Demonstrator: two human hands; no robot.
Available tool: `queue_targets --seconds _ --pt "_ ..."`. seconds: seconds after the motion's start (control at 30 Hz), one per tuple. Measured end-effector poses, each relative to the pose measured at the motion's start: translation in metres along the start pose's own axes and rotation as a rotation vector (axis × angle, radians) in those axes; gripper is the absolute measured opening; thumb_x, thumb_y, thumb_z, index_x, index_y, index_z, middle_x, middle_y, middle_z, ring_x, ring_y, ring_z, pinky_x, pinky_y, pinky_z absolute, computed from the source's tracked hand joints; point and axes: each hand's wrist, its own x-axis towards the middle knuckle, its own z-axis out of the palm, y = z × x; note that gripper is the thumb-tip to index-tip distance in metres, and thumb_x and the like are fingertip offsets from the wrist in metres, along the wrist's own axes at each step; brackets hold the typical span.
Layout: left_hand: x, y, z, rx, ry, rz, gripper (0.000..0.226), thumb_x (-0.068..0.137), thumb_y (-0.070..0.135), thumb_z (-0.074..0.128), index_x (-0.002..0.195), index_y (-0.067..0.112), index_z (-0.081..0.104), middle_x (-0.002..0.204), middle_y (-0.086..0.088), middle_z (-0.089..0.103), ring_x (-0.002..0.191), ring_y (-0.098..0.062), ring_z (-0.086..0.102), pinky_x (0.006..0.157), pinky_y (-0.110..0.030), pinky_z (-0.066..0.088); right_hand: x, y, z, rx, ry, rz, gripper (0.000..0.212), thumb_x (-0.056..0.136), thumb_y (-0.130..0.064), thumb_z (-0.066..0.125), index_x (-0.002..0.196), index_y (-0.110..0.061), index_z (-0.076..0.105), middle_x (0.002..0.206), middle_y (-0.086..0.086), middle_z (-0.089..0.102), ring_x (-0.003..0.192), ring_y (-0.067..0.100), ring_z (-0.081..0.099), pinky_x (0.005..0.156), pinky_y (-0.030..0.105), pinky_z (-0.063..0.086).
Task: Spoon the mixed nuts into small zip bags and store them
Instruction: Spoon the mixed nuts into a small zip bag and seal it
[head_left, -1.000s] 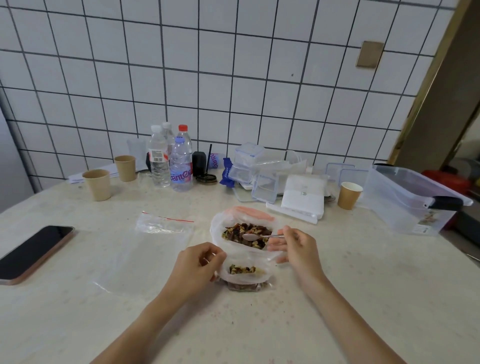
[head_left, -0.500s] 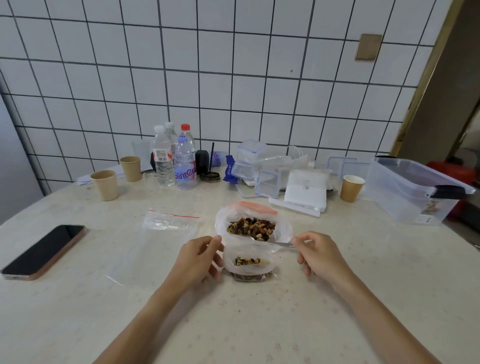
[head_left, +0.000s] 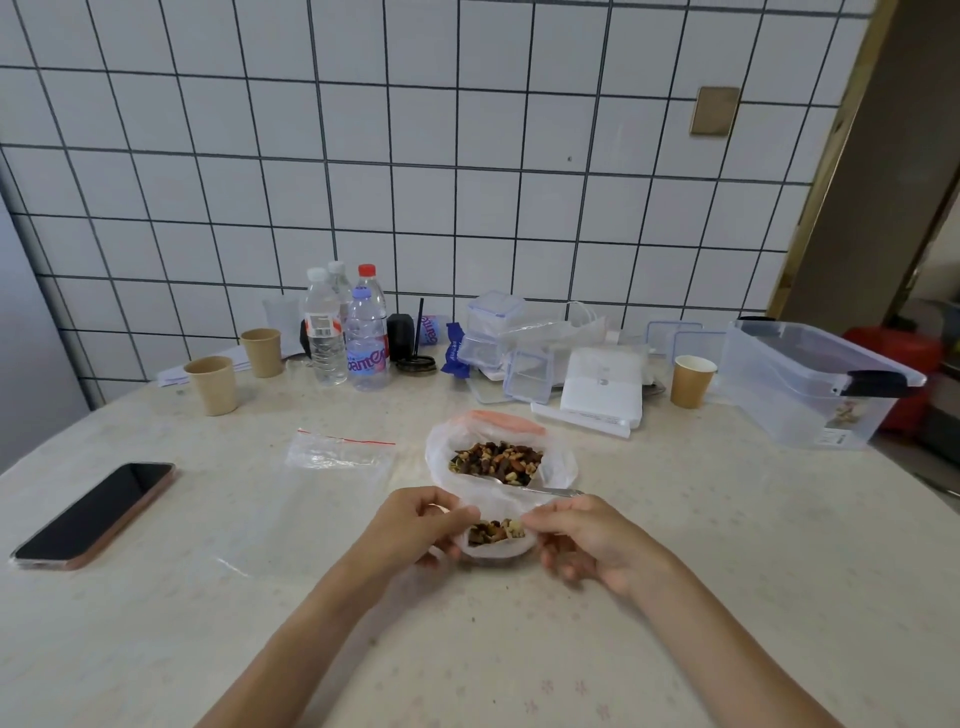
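A small zip bag (head_left: 496, 535) partly filled with mixed nuts sits on the table between my hands. My left hand (head_left: 415, 525) pinches its left top edge and my right hand (head_left: 587, 535) pinches its right top edge. Just behind it lies a large open plastic bag (head_left: 558, 467) with a heap of mixed nuts (head_left: 496, 462). A metal spoon (head_left: 540, 488) rests in that bag, its handle pointing right; neither hand holds it. An empty zip bag (head_left: 332, 483) with a red strip lies flat to the left.
A phone (head_left: 93, 514) lies at the left. Paper cups (head_left: 210, 384), water bottles (head_left: 363, 343), clear lidded containers (head_left: 493, 332), a white box (head_left: 602, 389) and another cup (head_left: 691, 379) line the back. A big clear storage bin (head_left: 810, 384) stands at the right.
My right hand has let go of the spoon, which now lies in the big bag, and has moved left to the small bag's top edge. My left hand still holds the small bag.
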Motion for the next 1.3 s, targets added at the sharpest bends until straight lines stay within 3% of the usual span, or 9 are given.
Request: queue_targets --seconds 0.2,0.37,0.47,0.63,0.77,0.93,1.1,1.2,1.3 --pt "0.001 0.009 0.001 0.203 0.189 0.134 0.003 0.084 0.007 0.069 0.084 0.009 0.066 0.059 -0.010 0.069 0.049 -0.018 0.066 0.047 -0.028 0.051 -0.006 -0.006 0.008 -0.233 0.162 -0.152 0.009 0.086 -0.010 0.066 0.083 -0.007 0.058 0.069 0.011 0.070 0.060 0.026 0.069 0.042 0.033 0.048" --pt "0.003 0.018 -0.003 0.565 0.260 0.242 0.007 0.079 0.019 0.062 0.076 0.025 0.061 0.054 0.000 0.066 0.047 -0.011 0.062 0.050 -0.026 0.048 -0.010 -0.015 0.011 -0.375 0.311 -0.283 0.014 0.076 -0.009 0.058 0.071 -0.014 0.046 0.050 0.002 0.055 0.042 0.023 0.064 0.038 0.030 0.046" --pt "0.003 0.021 -0.001 0.732 0.216 0.200 0.005 0.083 0.029 0.061 0.080 0.025 0.062 0.069 0.002 0.069 0.063 -0.015 0.066 0.057 -0.031 0.054 -0.010 -0.020 0.010 -0.412 0.262 -0.154 0.005 0.085 -0.012 0.052 0.089 -0.009 0.051 0.059 0.008 0.066 0.043 0.024 0.065 0.041 0.028 0.048" --pt "0.002 0.022 0.003 0.226 -0.026 -0.027 0.034 0.089 0.036 0.075 0.097 0.004 0.067 0.084 -0.005 0.070 0.064 -0.014 0.072 0.057 -0.034 0.060 -0.012 -0.019 0.005 -0.105 0.077 -0.027 0.013 0.093 -0.012 0.059 0.096 -0.001 0.064 0.069 0.014 0.069 0.058 0.029 0.070 0.048 0.035 0.055" --pt "0.006 0.018 -0.007 -0.060 -0.237 -0.142 0.038 0.085 0.047 0.077 0.104 0.014 0.081 0.099 -0.006 0.077 0.083 -0.021 0.074 0.081 -0.043 0.064 -0.012 -0.012 -0.006 0.281 -0.078 0.061 0.026 0.099 -0.024 0.060 0.098 -0.001 0.070 0.082 0.018 0.070 0.071 0.029 0.071 0.052 0.034 0.057" --pt "0.007 0.014 -0.009 -0.222 -0.400 -0.108 0.046 0.082 0.041 0.083 0.118 0.013 0.078 0.121 -0.009 0.075 0.104 -0.023 0.072 0.086 -0.037 0.061 -0.008 0.000 -0.007 0.460 -0.095 0.023 0.030 0.092 -0.018 0.072 0.116 -0.001 0.069 0.089 0.015 0.070 0.073 0.025 0.070 0.052 0.033 0.056" --pt "0.005 0.013 -0.007 -0.146 -0.140 0.020 0.028 0.079 0.033 0.088 0.098 0.014 0.081 0.088 -0.012 0.076 0.084 -0.019 0.075 0.076 -0.038 0.064 -0.009 -0.003 -0.008 0.332 0.045 -0.086 0.028 0.088 -0.008 0.075 0.110 0.009 0.072 0.094 0.020 0.074 0.085 0.033 0.076 0.059 0.036 0.060" --pt "0.003 0.020 -0.002 -0.017 0.057 0.122 0.011 0.082 0.022 0.088 0.081 0.016 0.078 0.072 -0.010 0.076 0.072 -0.019 0.076 0.066 -0.039 0.065 -0.014 -0.008 0.000 0.141 0.207 -0.189 0.012 0.088 -0.003 0.071 0.088 0.008 0.067 0.075 0.018 0.069 0.070 0.034 0.076 0.059 0.044 0.064" --pt "0.004 0.024 0.004 0.315 0.297 0.285 0.014 0.086 0.012 0.076 0.078 0.020 0.068 0.060 -0.002 0.070 0.058 -0.019 0.071 0.060 -0.042 0.064 -0.017 -0.009 0.010 -0.133 0.378 -0.375 0.019 0.080 0.000 0.069 0.072 -0.003 0.053 0.054 0.004 0.059 0.051 0.034 0.070 0.049 0.040 0.058"
